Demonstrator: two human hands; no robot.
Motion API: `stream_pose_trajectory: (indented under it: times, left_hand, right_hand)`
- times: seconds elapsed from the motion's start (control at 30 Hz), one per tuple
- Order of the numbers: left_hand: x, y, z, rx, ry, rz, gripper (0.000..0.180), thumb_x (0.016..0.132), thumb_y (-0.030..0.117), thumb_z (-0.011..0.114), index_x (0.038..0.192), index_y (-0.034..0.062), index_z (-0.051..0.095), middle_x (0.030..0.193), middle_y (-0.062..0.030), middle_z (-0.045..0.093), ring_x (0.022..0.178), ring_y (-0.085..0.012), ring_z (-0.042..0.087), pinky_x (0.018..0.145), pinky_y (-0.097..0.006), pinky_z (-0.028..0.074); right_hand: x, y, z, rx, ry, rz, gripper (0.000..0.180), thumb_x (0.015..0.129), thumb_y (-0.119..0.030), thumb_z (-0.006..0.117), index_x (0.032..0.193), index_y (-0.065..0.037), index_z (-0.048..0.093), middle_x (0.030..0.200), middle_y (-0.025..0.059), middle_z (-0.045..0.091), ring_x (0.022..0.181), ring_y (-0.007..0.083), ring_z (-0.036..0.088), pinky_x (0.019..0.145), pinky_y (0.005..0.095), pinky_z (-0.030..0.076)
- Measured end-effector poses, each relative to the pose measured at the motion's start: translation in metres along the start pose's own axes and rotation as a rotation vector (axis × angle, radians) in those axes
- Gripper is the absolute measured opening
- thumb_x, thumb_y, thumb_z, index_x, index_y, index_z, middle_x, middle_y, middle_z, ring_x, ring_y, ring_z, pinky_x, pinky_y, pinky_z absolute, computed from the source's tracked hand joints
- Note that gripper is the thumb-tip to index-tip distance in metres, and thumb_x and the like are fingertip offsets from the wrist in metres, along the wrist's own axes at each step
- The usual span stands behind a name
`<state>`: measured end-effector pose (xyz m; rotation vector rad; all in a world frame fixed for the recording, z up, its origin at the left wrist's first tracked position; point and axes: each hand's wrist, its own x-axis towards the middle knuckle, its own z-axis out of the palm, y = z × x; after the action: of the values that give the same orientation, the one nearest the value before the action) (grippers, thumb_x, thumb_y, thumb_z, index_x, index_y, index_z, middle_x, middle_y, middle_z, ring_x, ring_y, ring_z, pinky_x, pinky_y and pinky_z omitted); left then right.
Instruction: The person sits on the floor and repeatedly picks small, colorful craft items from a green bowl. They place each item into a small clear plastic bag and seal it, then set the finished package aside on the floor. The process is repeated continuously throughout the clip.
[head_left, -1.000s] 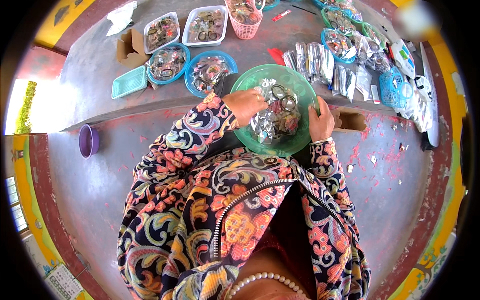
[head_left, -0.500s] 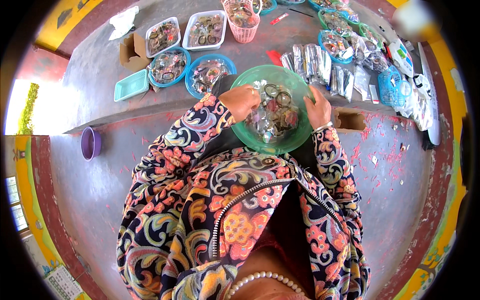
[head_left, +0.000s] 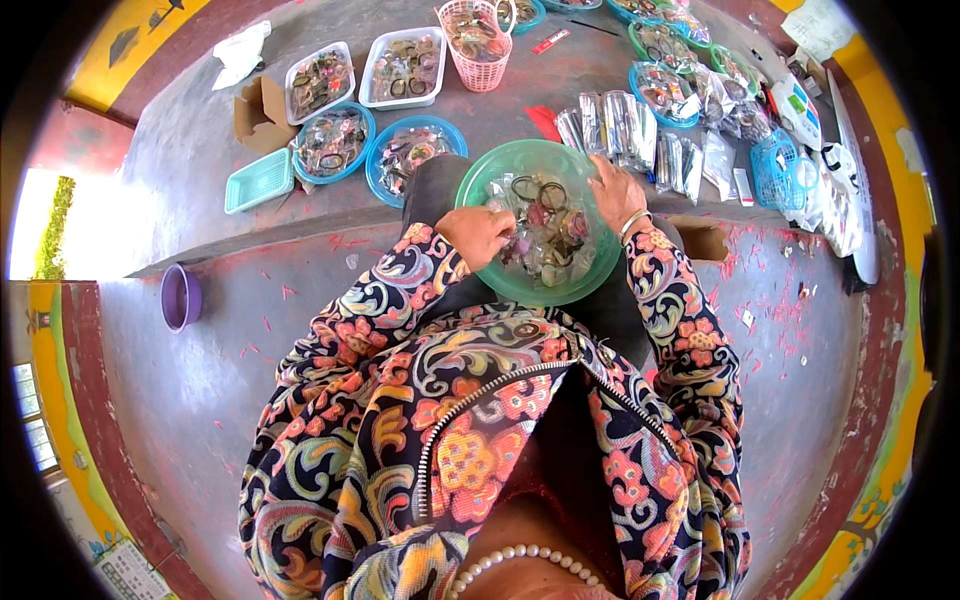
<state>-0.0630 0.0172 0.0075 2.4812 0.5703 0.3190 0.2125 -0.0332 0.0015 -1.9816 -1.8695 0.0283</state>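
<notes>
A translucent green plastic bowl rests on my lap, with several small clear packets inside. Dark rings, pink pieces and other small items show through the plastic of the packets. My left hand is over the bowl's left rim, its fingers curled in against the packets. Whatever those fingertips pinch is hidden. On the upper right rim, my right hand grips the bowl, fingers along the edge.
Ahead on the grey platform stand blue bowls, white trays and a pink basket, all with packets. Silver packet bundles and a blue basket lie right. A purple basin sits on the floor left.
My left hand has slid down along the bowl's left side. The bowl and my right hand have shifted slightly left, the right hand also a little upward.
</notes>
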Motion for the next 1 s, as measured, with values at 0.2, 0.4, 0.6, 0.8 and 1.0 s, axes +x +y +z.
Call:
stream_pose_trajectory:
  times: [0.2,0.4,0.6,0.8,1.0]
  left_hand:
    - [-0.001,-0.005,0.012,-0.043,-0.072,-0.060,0.016,0.076,0.021,0.055,0.087,0.0112,0.049,0.073,-0.0111,0.057,0.072,-0.0305,0.056,0.061,-0.042,0.042]
    - [0.002,-0.003,0.015,0.047,-0.129,-0.104,0.013,0.076,0.020,0.054,0.085,0.0110,0.050,0.070,-0.0110,0.058,0.068,-0.0316,0.057,0.058,-0.043,0.042]
    - [-0.004,-0.006,0.006,-0.004,-0.096,-0.134,0.013,0.075,0.019,0.054,0.085,0.0108,0.051,0.071,-0.0106,0.059,0.069,-0.0309,0.057,0.060,-0.042,0.043]
    - [-0.008,-0.008,-0.005,-0.142,-0.223,-0.159,0.015,0.071,0.015,0.055,0.084,0.0088,0.053,0.070,-0.0104,0.058,0.069,-0.0297,0.058,0.060,-0.039,0.043]
    - [-0.015,0.003,0.002,-0.097,-0.271,-0.194,0.016,0.071,0.015,0.055,0.086,0.0087,0.054,0.074,-0.0097,0.059,0.073,-0.0292,0.058,0.061,-0.039,0.043]
  right_hand:
    - [0.011,0.009,0.011,0.111,-0.013,0.051,0.035,0.079,-0.015,0.053,0.113,-0.011,0.045,0.092,0.0183,0.058,0.086,0.0361,0.055,0.073,0.0439,0.043]
    - [0.025,0.036,0.023,0.099,-0.231,0.089,0.038,0.075,-0.016,0.051,0.112,-0.013,0.048,0.092,0.0193,0.059,0.084,0.0377,0.055,0.073,0.0440,0.043]
    - [0.039,0.017,0.014,0.116,-0.314,0.067,0.044,0.073,-0.016,0.049,0.118,-0.014,0.048,0.102,0.0180,0.057,0.095,0.0333,0.054,0.082,0.0400,0.042]
    - [0.029,0.025,0.021,0.145,-0.406,0.011,0.049,0.073,-0.015,0.050,0.122,-0.012,0.045,0.104,0.0200,0.056,0.095,0.0330,0.054,0.082,0.0384,0.042]
    - [0.014,0.005,0.008,0.112,-0.493,0.137,0.048,0.072,-0.012,0.053,0.120,-0.008,0.046,0.107,0.0199,0.055,0.095,0.0305,0.055,0.082,0.0344,0.042]
